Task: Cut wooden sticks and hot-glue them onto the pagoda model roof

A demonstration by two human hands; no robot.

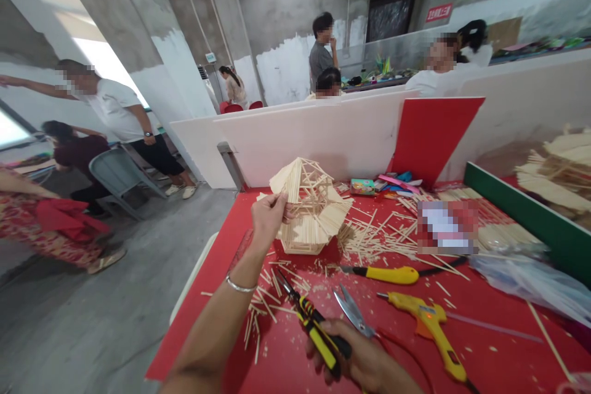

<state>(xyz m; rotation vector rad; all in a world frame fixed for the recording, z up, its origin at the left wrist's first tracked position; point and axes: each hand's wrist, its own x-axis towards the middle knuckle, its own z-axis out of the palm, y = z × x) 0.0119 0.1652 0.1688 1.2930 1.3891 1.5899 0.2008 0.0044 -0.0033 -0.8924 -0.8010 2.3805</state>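
My left hand [268, 217] grips the left edge of a model [310, 206] built of thin wooden sticks, which rests on the red table [484, 345]. A silver bangle circles that wrist. Near the front edge, my right hand [364, 360] is closed round the black-and-yellow handles of a pair of pliers [310, 320], whose jaws point up and left toward the model. Loose sticks [383, 234] and offcuts lie scattered around the model.
Small silver snips [351, 311], a yellow glue gun [431, 326] and a yellow-handled tool [392, 273] lie right of the pliers. White and red boards [429, 132] wall the table's back. A plastic bag [530, 280] sits at right. Other people stand and sit at left and behind.
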